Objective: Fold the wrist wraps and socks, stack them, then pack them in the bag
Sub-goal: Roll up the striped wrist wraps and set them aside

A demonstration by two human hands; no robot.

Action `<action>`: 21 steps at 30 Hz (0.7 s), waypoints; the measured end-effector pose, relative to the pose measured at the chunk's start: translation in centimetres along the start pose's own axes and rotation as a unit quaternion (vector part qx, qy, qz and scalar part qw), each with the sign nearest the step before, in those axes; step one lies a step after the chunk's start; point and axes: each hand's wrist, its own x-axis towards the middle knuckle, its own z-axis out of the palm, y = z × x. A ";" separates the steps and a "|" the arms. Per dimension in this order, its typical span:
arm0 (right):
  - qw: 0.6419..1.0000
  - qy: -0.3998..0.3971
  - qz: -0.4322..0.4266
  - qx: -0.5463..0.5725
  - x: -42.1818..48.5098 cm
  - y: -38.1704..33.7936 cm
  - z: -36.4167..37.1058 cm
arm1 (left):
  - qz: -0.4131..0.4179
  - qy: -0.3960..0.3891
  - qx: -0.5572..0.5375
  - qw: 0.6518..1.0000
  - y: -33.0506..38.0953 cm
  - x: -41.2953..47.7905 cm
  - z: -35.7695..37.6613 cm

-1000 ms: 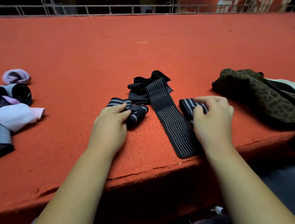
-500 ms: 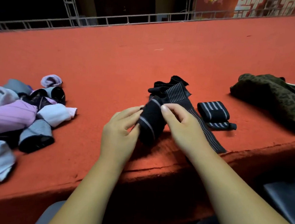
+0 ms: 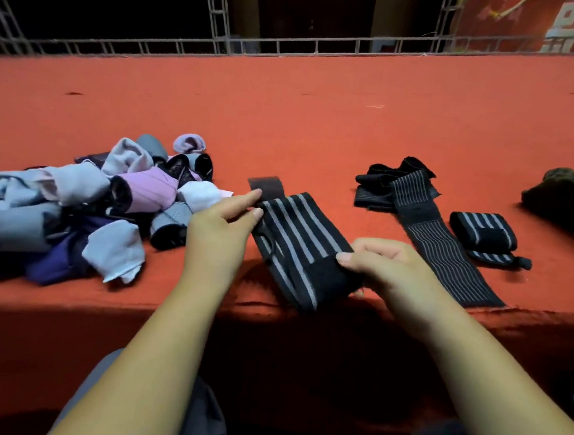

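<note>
While a black wrist wrap [image 3: 297,245] with grey stripes is stretched out above the front edge of the red table [image 3: 286,121], it is held at both ends. Its far end is pinched between the thumb and forefinger of the left hand [image 3: 218,243], just below a dark fastening tab [image 3: 266,186] that sticks out flat beyond the fingertips. Its near end is gripped by the right hand [image 3: 388,270], whose fingers are curled over the cloth with the thumb pressed on top. The wrap is slanted, with its far end to the left and its near end to the right.

To the left of the wrist wrap, a loose pile of socks [image 3: 143,192] is spread on the table, in white, pale blue, lilac, grey, purple and black; the nearest of them are seen just beside the left hand. To the right of the wrist wrap, a flat wrap [image 3: 447,260] with thin stripes is laid out, its near end reaching the table's edge and its far end lying against a crumpled black bundle [image 3: 377,186] of cloth. Farther right of the wrist wrap, a rolled wrap [image 3: 485,236] is set, closed up and well apart from the hands. Farthest right, a dark spotted bag [image 3: 568,198] is cut off by the frame. Beyond the wrist wrap, at the far side of the table, a metal railing [image 3: 292,46] is seen.
</note>
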 end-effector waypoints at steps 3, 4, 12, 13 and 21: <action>0.987 -0.135 0.087 -0.002 -1.6 -0.6 -0.2 | -0.080 -0.033 -0.120 0.989 -0.5 -0.1 -1.3; 0.978 -0.176 0.108 -0.013 -2.0 -0.8 -0.2 | -0.109 -0.051 -0.177 0.977 -0.3 -0.5 -1.3; 0.978 -0.186 0.094 0.027 -2.7 -0.3 0.8 | -0.160 -0.134 -0.333 0.920 1.2 -2.3 -1.3; 0.979 -0.169 0.099 0.062 -2.4 0.0 1.0 | -0.163 -0.137 -0.339 0.916 1.3 -2.3 -1.4; 0.990 0.020 0.063 0.128 -0.4 1.2 2.4 | -0.139 -0.264 -0.337 0.893 0.8 -2.5 -2.1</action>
